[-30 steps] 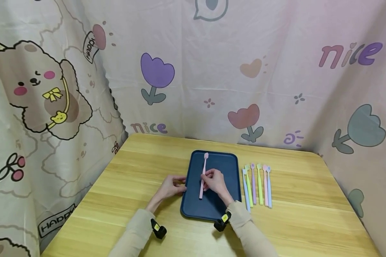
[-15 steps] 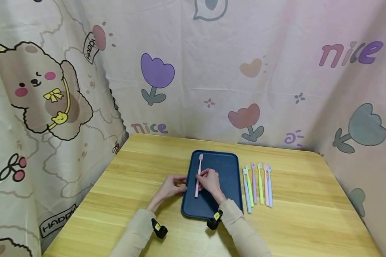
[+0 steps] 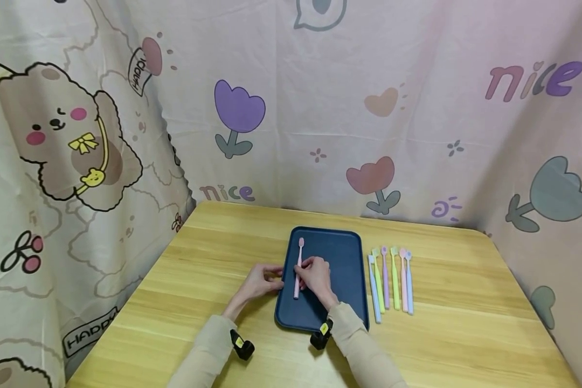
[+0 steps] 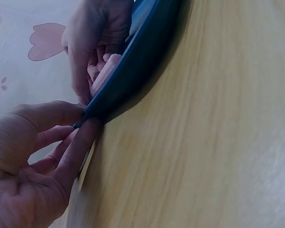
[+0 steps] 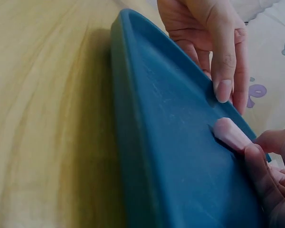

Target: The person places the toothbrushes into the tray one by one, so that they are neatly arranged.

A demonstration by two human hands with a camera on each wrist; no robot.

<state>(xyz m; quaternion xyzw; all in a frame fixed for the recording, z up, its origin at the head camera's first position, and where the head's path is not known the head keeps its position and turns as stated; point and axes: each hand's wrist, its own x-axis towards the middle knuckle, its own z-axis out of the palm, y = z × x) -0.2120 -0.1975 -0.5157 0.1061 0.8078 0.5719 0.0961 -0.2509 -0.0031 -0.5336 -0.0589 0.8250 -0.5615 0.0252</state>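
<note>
A dark blue rectangular tray (image 3: pixel 339 258) lies on the wooden table. My left hand (image 3: pixel 258 281) holds its left rim, and the right wrist view shows the thumb over the rim with the other fingers outside. Over the left part of the tray, my right hand (image 3: pixel 316 276) pinches a pink toothbrush (image 3: pixel 300 254) by its handle between thumb and fingers. The brush head points away from me, towards the tray's far left corner. In the right wrist view the handle's butt end (image 5: pixel 230 134) is close over the tray floor. Part of the handle is hidden behind the fingers.
Right of the tray, several toothbrushes lie side by side, heads away from me: blue (image 3: pixel 375 291), yellow-green, purple (image 3: pixel 386 280), yellow-green, pink and blue (image 3: pixel 409 285). A patterned curtain (image 3: pixel 315 108) hangs behind the table (image 3: pixel 465 302) and along both sides.
My right hand has moved the pink toothbrush left across the tray, nearer its left rim, and has nearly stopped in the last half second. The left hand keeps its place at the rim.
</note>
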